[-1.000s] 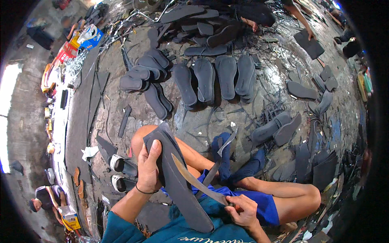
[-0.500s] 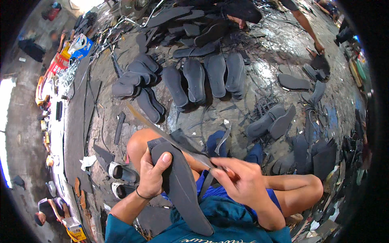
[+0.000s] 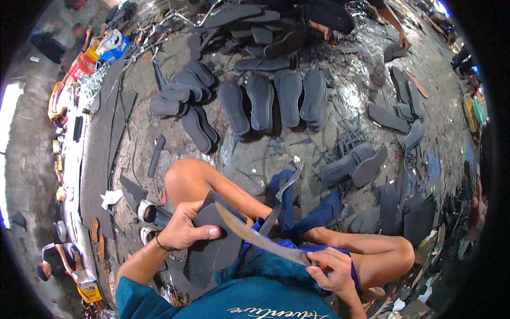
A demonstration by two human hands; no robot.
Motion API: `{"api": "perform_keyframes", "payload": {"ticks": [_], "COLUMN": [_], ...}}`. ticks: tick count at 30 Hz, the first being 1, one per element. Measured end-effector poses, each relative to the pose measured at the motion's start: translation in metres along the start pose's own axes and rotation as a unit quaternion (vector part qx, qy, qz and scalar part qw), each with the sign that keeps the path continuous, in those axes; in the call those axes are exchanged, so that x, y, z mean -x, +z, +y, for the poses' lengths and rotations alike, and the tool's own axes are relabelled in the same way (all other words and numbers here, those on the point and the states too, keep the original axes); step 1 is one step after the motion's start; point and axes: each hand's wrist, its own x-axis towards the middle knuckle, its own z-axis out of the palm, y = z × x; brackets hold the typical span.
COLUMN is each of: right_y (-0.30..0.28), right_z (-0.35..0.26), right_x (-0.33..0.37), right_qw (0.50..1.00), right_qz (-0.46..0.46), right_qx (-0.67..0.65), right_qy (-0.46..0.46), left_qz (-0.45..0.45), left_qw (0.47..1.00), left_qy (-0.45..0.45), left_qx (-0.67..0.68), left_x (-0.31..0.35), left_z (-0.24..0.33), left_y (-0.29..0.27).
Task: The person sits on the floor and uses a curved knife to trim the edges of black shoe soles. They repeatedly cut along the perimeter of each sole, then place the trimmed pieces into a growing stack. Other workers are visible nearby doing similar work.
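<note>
A dark grey foam shoe sole (image 3: 212,258) is gripped at its upper end by my left hand (image 3: 186,227), thumb on top and fingers beneath. My right hand (image 3: 333,270) is closed round the handle end of a long curved knife (image 3: 252,236). Its worn blade slants up and left across the sole, the tip near its top edge by my left thumb. A thin dark strip (image 3: 273,215) curls up just beyond the blade; whether it joins the sole I cannot tell. Both hands are above my lap, between my bent knees.
A row of grey soles (image 3: 260,103) lies ahead, with more soles (image 3: 186,90) to its left and a pair (image 3: 353,165) at right. Sandals (image 3: 149,212) sit by my left knee. Scraps litter the floor. A co-worker's hand (image 3: 404,41) reaches in at far right.
The knife has swung lower and right, its blade now lying across the sole. My left hand has tilted the sole, and my right hand has moved down and right. The co-worker's hand has moved up.
</note>
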Motion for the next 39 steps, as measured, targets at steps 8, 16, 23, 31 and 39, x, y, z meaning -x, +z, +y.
{"api": "perform_keyframes", "payload": {"ticks": [8,16,23,31,39], "right_y": [-0.039,-0.037,-0.001,0.0,0.018], "right_z": [-0.017,-0.042,-0.039,0.004,0.003], "right_x": [0.027,0.009,-0.039,-0.023,0.019], "right_qw": [0.991,0.977,0.973,0.93,0.985], "right_qz": [-0.104,-0.167,-0.111,0.223,0.163], "right_qx": [0.018,-0.023,-0.138,-0.26,0.023], "right_qy": [0.082,0.128,0.147,0.135,0.054], "left_qz": [-0.104,-0.177,-0.234,0.302,0.145], "left_qw": [0.993,0.974,0.957,0.941,0.848], "left_qy": [-0.013,-0.139,-0.066,0.096,0.073], "left_qx": [-0.06,-0.006,-0.16,0.12,0.504], "left_x": [0.013,0.011,-0.011,-0.057,-0.063], "left_z": [-0.022,-0.008,0.012,0.011,-0.033], "left_y": [0.032,0.065,0.072,0.075,0.116]}}
